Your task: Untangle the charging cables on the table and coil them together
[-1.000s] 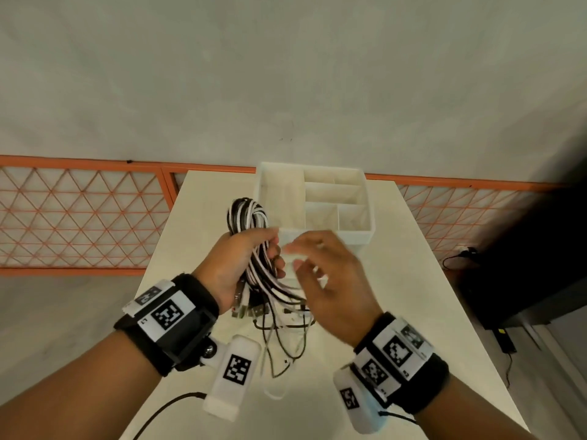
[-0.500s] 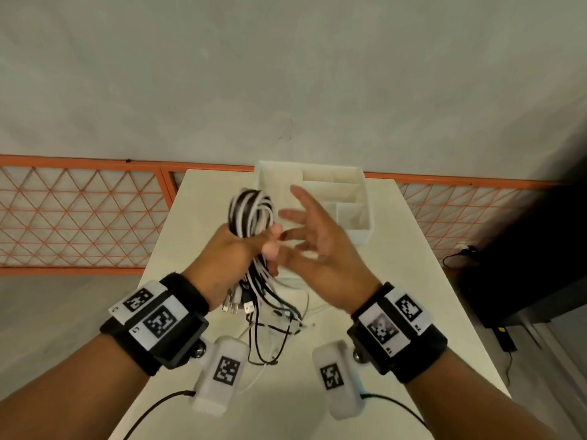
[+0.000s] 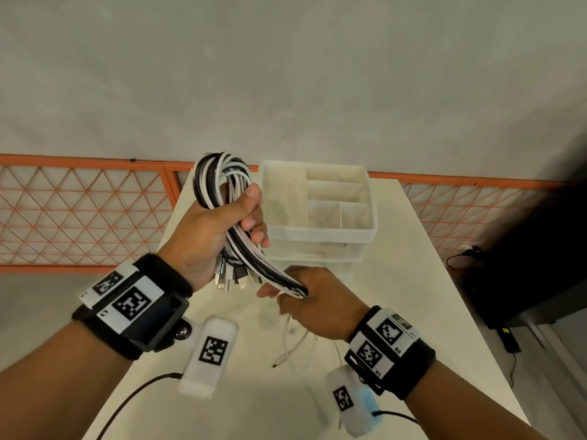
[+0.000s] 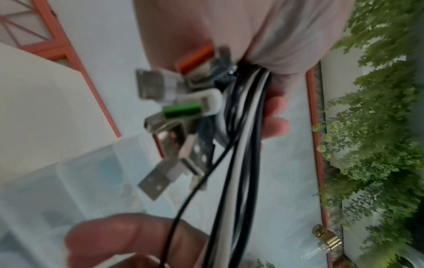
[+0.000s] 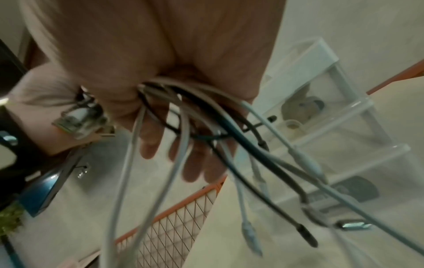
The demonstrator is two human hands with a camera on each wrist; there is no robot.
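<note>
The left hand (image 3: pixel 216 230) squeezes the looped black and white charging cables (image 3: pixel 222 182). Just below it, the right hand (image 3: pixel 317 300) grips their loose tails. They look light and floppy, so hold them near the plugs (image 4: pixel 174 108).

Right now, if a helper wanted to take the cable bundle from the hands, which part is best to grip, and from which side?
Probably the looped top of the bundle, taken from above. It stands free above the left hand, thick and rounded. The middle strands are already gripped by the right hand, and the plugs and loose ends hang below, easy to snag.
</note>
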